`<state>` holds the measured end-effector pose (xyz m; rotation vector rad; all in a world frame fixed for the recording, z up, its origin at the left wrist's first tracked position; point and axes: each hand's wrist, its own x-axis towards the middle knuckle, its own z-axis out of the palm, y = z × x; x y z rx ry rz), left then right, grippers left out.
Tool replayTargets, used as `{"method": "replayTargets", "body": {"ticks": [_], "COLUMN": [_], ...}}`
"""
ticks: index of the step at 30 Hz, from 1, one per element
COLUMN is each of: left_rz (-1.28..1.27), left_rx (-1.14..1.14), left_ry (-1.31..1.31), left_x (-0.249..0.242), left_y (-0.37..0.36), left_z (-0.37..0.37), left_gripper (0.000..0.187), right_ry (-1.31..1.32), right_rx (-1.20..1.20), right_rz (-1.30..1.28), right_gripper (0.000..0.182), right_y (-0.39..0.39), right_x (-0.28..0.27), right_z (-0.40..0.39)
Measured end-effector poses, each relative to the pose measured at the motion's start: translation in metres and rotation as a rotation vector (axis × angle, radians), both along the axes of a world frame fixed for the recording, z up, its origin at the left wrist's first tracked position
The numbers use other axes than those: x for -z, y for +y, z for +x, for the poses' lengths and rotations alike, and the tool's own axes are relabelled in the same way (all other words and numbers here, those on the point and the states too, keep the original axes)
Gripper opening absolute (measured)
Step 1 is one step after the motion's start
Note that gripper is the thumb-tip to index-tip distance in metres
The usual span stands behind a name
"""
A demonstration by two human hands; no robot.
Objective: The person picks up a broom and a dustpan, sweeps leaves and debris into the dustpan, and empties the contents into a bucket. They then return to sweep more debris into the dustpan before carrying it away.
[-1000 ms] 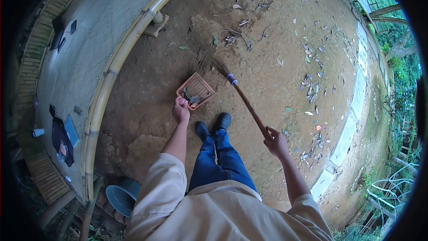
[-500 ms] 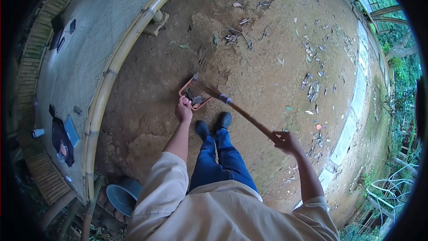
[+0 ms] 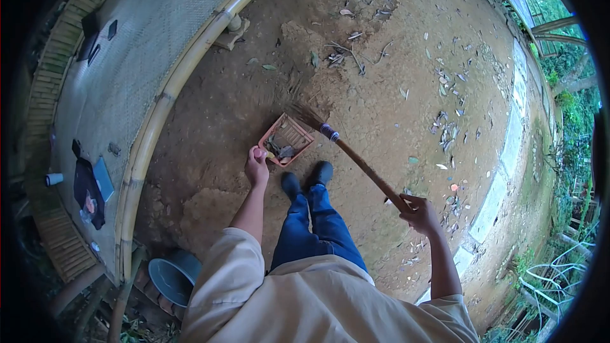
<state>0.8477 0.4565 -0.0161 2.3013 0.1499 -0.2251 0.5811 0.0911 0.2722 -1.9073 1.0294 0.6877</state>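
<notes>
My left hand (image 3: 257,165) is closed on the near-left rim of an orange plastic basket (image 3: 303,150) with slatted walls. Dry leaves (image 3: 284,151) lie inside it, and its mouth is tilted up toward me. In my right hand (image 3: 419,214) is the end of a long wooden handle belonging to a broom (image 3: 367,170). The broom's thin bristles (image 3: 306,115) fan out just past the basket's far edge, over the bare soil. My feet in dark clogs (image 3: 318,174) stand right below the basket.
Scattered leaves (image 3: 445,130) and twigs (image 3: 349,54) lie on the dirt ground (image 3: 375,101). A bamboo-edged platform (image 3: 146,133) runs along the left, with a dark bucket (image 3: 173,279) near its lower end. Pale paving slabs (image 3: 499,190) line the right.
The basket has tipped so more of its inside shows, with leaves still in it. The broom has drawn slightly right, away from the basket, and my right hand has moved a little right and down.
</notes>
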Motion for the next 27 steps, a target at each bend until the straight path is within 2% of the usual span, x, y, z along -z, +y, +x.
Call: {"method": "replayTargets", "body": {"ticks": [5, 8, 10, 13, 17, 24, 27], "left_rz": [-0.121, -0.175, -0.195, -0.023, -0.16, -0.167, -0.159], "left_rx": [-0.102, -0.144, -0.17, -0.169, -0.23, -0.276, -0.28], "left_ry": [-0.08, -0.105, -0.098, -0.088, -0.138, -0.151, -0.161], "left_x": [0.017, 0.024, 0.005, -0.045, -0.022, -0.066, -0.061], "left_y": [0.026, 0.041, 0.044, 0.041, 0.056, 0.054, 0.049], "left_z": [-0.008, -0.007, -0.004, 0.006, 0.026, 0.058, 0.076], "left_gripper": [0.034, 0.033, 0.033, 0.033, 0.032, 0.033, 0.034], "right_ry": [-0.028, -0.085, -0.088, -0.106, -0.177, -0.185, -0.175], "right_rx": [0.038, 0.072, 0.076, 0.116, 0.158, 0.138, 0.117], "right_rz": [-0.008, -0.021, -0.023, -0.017, 0.017, 0.004, 0.007], "right_gripper": [0.059, 0.057, 0.057, 0.058, 0.059, 0.059, 0.06], "right_y": [0.011, 0.017, 0.023, 0.032, 0.041, 0.042, 0.033], "right_x": [0.006, 0.029, 0.037, 0.042, 0.044, 0.048, 0.054], "right_z": [0.014, 0.008, 0.011, 0.019, 0.034, 0.073, 0.096]}}
